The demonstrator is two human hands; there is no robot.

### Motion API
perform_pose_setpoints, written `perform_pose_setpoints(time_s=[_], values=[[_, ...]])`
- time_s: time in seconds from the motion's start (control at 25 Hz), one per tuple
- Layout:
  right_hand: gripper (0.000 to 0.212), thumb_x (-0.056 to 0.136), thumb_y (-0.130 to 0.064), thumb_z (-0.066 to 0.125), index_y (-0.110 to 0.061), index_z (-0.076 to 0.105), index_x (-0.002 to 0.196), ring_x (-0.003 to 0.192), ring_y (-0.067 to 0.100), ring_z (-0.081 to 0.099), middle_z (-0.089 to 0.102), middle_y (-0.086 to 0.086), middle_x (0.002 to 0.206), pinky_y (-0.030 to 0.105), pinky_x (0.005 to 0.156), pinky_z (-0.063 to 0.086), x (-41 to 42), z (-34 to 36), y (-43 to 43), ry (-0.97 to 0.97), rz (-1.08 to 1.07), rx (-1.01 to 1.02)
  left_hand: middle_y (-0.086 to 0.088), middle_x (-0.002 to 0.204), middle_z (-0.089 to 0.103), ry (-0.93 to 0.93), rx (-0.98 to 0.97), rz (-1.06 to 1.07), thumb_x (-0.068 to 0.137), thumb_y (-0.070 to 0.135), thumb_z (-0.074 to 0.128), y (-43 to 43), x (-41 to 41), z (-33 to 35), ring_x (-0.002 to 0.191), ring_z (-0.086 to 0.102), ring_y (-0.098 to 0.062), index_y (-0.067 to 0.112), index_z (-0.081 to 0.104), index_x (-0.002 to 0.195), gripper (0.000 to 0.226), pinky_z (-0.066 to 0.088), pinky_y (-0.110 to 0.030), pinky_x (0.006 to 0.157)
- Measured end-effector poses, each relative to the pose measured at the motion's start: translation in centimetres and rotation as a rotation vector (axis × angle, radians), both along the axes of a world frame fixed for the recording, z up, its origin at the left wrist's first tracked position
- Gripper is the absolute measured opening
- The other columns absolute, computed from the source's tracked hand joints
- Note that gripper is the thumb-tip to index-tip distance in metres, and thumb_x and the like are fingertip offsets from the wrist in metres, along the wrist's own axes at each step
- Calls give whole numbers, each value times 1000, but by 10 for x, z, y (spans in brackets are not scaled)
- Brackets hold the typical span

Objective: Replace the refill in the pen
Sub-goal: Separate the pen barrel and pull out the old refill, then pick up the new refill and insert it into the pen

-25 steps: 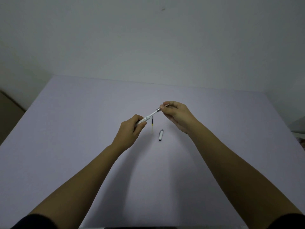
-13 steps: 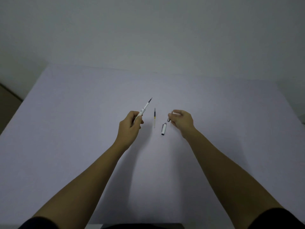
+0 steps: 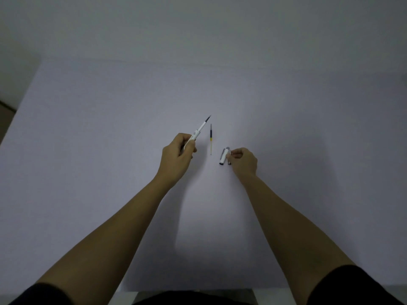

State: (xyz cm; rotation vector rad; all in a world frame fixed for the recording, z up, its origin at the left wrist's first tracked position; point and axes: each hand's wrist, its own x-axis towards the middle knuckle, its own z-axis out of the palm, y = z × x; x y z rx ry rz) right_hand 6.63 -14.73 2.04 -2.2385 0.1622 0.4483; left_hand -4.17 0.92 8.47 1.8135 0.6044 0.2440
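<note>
My left hand [image 3: 177, 158] grips the white pen barrel [image 3: 193, 136], which slants up and to the right with its refill tip [image 3: 208, 118] sticking out bare. A loose refill [image 3: 211, 138], dark at the far end and pale at the near end, lies on the table between my hands. The white pen cap [image 3: 224, 156] lies just right of it. My right hand [image 3: 243, 161] rests low on the table beside the cap, fingers pinched on a small metal pen tip piece [image 3: 229, 162].
A pale lavender table [image 3: 110, 128] spans the view, its far edge against a plain wall [image 3: 198, 29]. Its left edge drops to a darker floor [image 3: 5, 115].
My hands have drawn apart. The right hand pulled the tip piece off the pen and lowered it to the table beside the cap; the left hand kept the barrel, its refill now exposed.
</note>
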Motion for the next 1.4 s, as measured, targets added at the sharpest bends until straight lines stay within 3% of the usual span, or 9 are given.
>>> perform_pose_setpoints(time_s=[0.2,0.36,0.44,0.56,0.68,0.92,1.08,1.24,1.4], values=[[25,81,-20,69,-5,63,99,88,22,65,71,12,99,25,74,44,1,1,-6,0,-21,19,9,73,63,-1,-28,-4,93,29,45,-6,3,-2,55,50,1,29,55,87,12,42,-10,54],[18,84,-20,65,-6,67,96,78,13,59,72,13,97,12,64,38,6,17,-3,-119,1,102,9,73,63,-16,-33,-11,92,30,45,-7,7,2,55,50,1,35,54,83,14,42,-10,53],[13,85,-19,63,-11,70,93,78,12,61,73,13,95,11,64,44,9,31,3,-108,91,248,9,73,63,-24,-25,-14,92,30,45,-9,11,4,55,51,1,38,52,81,16,42,-10,53],[12,88,-20,62,-22,72,93,83,12,67,72,2,91,21,75,53,11,57,14,17,290,557,8,74,64,-33,-11,-38,92,31,45,-13,16,5,57,53,-2,41,51,79,17,44,-12,53],[14,87,-19,62,-28,72,90,87,4,70,72,-6,96,13,73,53,14,75,26,45,352,689,8,75,65,-27,13,-72,93,33,44,-17,19,1,58,55,0,40,52,83,14,45,-12,54],[11,87,-18,63,-15,68,96,74,-1,67,70,-6,85,12,64,52,40,76,44,62,58,805,9,78,66,25,16,-47,94,31,45,-12,9,-18,63,61,4,25,54,94,10,51,-23,66],[27,83,-19,68,-2,67,105,71,6,65,70,4,84,21,71,53,61,54,48,13,-45,589,8,79,66,30,7,22,93,33,45,8,10,-22,63,61,4,25,55,94,13,49,-21,65],[27,79,-20,71,-4,69,101,84,22,68,74,17,95,24,80,49,70,24,51,-91,124,145,9,78,66,21,17,36,93,32,46,24,28,-19,63,61,5,25,55,94,12,51,-20,66],[25,80,-19,71,-1,66,98,96,28,64,71,17,100,29,81,47,70,6,60,-113,237,-43,9,78,65,8,43,18,93,30,45,35,48,-19,62,60,6,24,54,95,11,52,-22,67]])
